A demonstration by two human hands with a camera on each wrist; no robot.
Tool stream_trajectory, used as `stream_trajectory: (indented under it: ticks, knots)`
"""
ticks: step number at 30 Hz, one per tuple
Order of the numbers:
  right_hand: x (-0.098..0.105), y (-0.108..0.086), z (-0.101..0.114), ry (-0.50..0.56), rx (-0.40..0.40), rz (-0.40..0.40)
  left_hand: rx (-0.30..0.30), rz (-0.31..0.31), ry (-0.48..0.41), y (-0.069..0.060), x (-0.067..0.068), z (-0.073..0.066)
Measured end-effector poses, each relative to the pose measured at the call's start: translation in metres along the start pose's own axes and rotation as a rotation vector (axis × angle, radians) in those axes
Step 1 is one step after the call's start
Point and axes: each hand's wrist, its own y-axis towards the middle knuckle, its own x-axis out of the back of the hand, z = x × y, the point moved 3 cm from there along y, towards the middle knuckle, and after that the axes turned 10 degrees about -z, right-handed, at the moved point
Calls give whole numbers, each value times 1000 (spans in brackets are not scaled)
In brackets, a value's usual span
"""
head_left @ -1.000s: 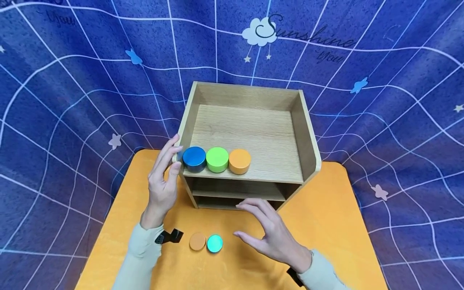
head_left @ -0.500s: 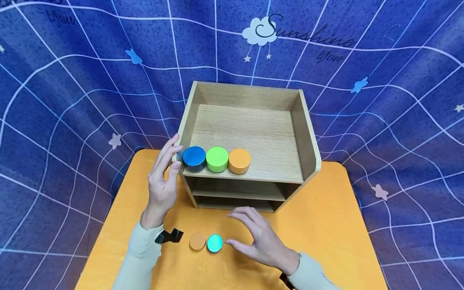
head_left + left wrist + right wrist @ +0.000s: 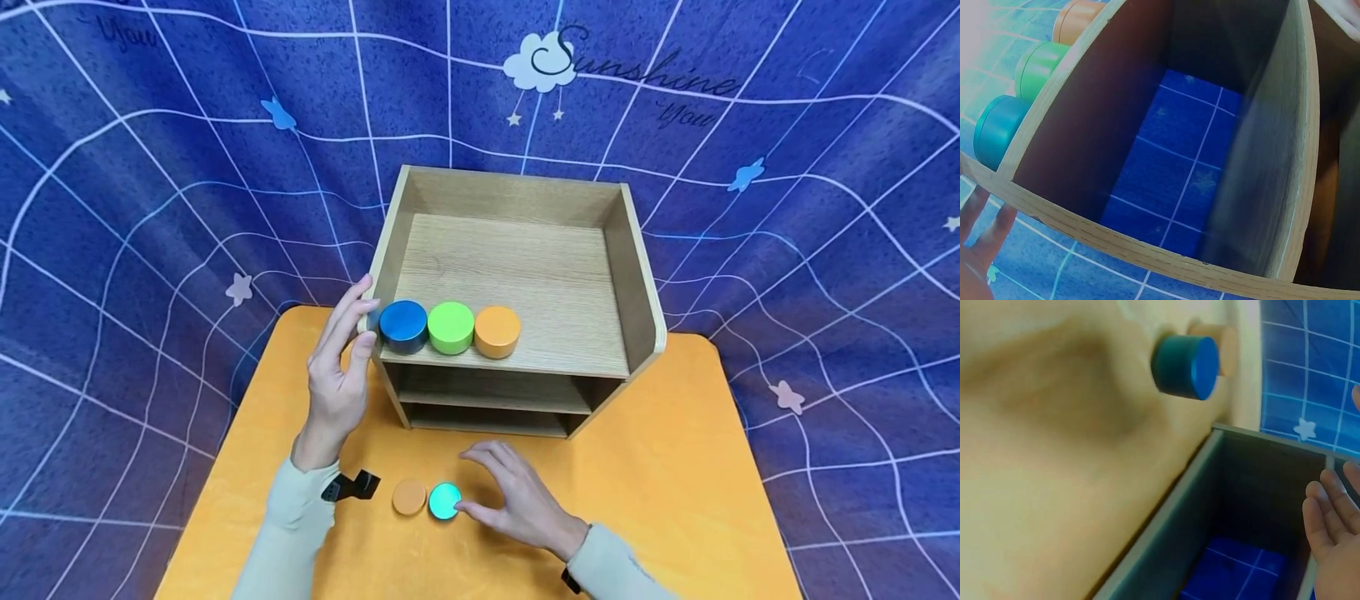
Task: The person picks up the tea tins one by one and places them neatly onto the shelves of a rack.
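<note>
A yellow-orange bench [image 3: 660, 467] carries a pale wooden shelf unit [image 3: 517, 275] at its far edge. The left hand [image 3: 336, 375] rests straight fingers on its left edge; the right hand [image 3: 521, 504] spreads fingers and thumb, the thumb possibly touching a small turquoise cylinder [image 3: 444, 500] nearer the bench's left edge.

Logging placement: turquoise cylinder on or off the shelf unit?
Off: turquoise cylinder sits on the orange surface, in front of the shelf unit.
</note>
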Motion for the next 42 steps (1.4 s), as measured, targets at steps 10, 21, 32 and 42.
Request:
stream_trajectory:
  ticks: [10, 21, 32, 42]
  knots:
    - [-25, -6, -8, 0, -19, 74, 20, 21, -7, 0, 1, 1]
    - [-47, -17, -22, -11, -72, 144, 23, 14, -1, -1, 1, 4]
    - [-65, -29, -33, -37, -116, 210, 28, 17, -2, 0, 1, 2]
    - [-78, -34, -37, -75, -77, 258, 20, 19, 0, 0, 1, 2]
